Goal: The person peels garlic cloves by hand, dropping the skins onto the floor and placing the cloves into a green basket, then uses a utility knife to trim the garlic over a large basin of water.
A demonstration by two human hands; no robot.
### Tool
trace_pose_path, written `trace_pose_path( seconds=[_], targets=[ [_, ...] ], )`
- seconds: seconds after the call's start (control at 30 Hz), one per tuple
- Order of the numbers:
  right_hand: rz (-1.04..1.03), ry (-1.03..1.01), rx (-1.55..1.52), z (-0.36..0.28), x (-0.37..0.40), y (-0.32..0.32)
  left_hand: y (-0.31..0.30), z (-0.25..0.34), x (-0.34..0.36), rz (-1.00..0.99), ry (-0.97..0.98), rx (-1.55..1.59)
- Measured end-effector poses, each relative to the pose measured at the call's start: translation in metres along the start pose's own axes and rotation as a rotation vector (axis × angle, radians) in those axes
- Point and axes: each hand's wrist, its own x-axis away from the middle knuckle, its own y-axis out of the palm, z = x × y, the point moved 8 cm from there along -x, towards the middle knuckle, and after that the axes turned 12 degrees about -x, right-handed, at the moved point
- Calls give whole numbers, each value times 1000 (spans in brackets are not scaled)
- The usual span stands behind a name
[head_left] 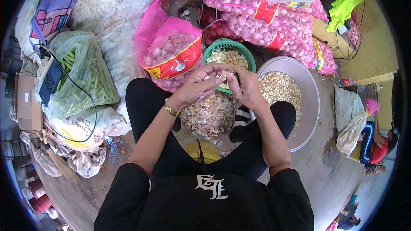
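My left hand [195, 87] and my right hand [249, 90] meet in front of me, fingers pinched around a garlic clove [224, 75] with pale papery skin. The fingers partly cover it. Just beyond them stands a green plastic basket [249, 55] of peeled garlic cloves [227, 58]. Below the hands, a heap of garlic skins [208, 117] lies on the floor between my feet. To the right sits a wide pale basin [314, 102] holding many unpeeled-looking cloves [280, 86]. A gold watch [171, 111] is on my left wrist.
An open pink mesh bag [147, 30] of garlic bulbs stands front left, and full mesh bags [274, 25] are stacked beyond. Left are a plastic bag of green pods [87, 72] and white sacks [115, 8]. A person in red [379, 147] is at far right.
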Motion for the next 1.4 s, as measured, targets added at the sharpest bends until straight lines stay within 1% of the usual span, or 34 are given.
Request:
trace_pose_path(
  seconds=[0.07,0.13,0.27,0.33,0.37,0.43,0.47,0.53,0.57,0.63,0.67,0.73,0.77,0.8,0.87,0.93,0.97,1.07,1.17,1.23,1.33,1.4],
  targets=[
    [-4,6,25,0,0,1,3,-4,-1,5,11,10],
    [6,-13,42,-2,-1,1,6,-3,-2,23,90,60],
    [35,-48,23,-4,-3,2,1,-22,-3,-20,42,140],
    [57,-3,-29,-5,-4,0,-5,-25,-4,85,29,-11],
    [57,-2,-29,-5,-4,0,-4,-25,-5,85,29,-11],
    [38,33,-44,0,-4,1,-9,-9,-4,211,199,-303],
    [37,32,-45,0,-4,0,-10,-8,-3,212,199,-304],
    [3,13,-6,-4,-2,2,-11,11,1,265,342,-438],
    [3,13,-6,-4,-1,2,-13,11,1,266,343,-439],
    [-34,-82,0,-13,1,5,-22,8,3,301,292,-475],
    [-36,-84,-2,-15,3,5,-27,8,3,304,292,-476],
    [-111,-63,-47,-16,7,8,-38,6,1,339,280,-488],
    [-109,-62,-48,-18,7,7,-41,8,2,360,331,-504],
    [-103,-93,-28,-21,6,7,-41,10,3,358,330,-504],
    [-96,-124,-9,-24,5,5,-42,5,4,315,245,-274],
    [-91,-90,127,-20,4,5,-41,12,8,275,217,-214],
    [-89,-88,128,-19,5,6,-38,12,8,235,192,-152],
    [-91,-99,93,-18,4,9,-38,13,7,233,169,-63],
    [-145,-94,104,-20,4,12,-38,15,8,216,179,-14],
    [-279,-39,129,-11,8,25,-37,17,8,215,169,-12],
    [-308,3,88,-11,6,26,-34,18,9,210,158,6],
    [-336,-11,71,-10,5,27,-34,18,9,212,159,20]
  ],
)
